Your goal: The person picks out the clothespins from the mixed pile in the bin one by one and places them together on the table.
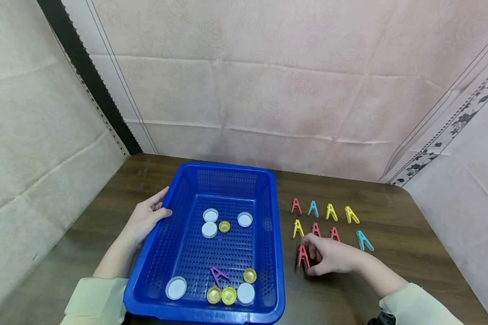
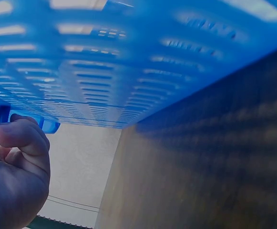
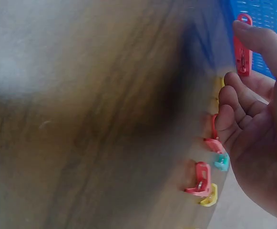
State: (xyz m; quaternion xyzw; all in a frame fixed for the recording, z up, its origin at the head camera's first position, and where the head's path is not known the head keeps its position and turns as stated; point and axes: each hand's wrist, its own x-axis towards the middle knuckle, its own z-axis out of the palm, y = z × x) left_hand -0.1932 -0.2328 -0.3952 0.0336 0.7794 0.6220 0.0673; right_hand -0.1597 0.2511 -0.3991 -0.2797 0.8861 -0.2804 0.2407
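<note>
Left hand (image 1: 146, 216) grips the left rim of the blue perforated basket (image 1: 268, 234), thumb hooked over the edge, probably to steady it on the worktop (image 1: 410, 225). Right hand (image 1: 329, 256) pinches a red clothespin (image 1: 302, 256) standing just right of the basket, thumb and fingers curled narrowly around it. The other clothespins stand in rows beyond; one purple clothespin (image 1: 218, 274) lies inside among white and yellow bottle caps (image 1: 209, 229).

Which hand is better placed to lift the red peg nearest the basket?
The right hand. Its fingers are already at the red peg standing on the table beside the blue basket. The left hand is across the basket, gripping its far rim.
</note>
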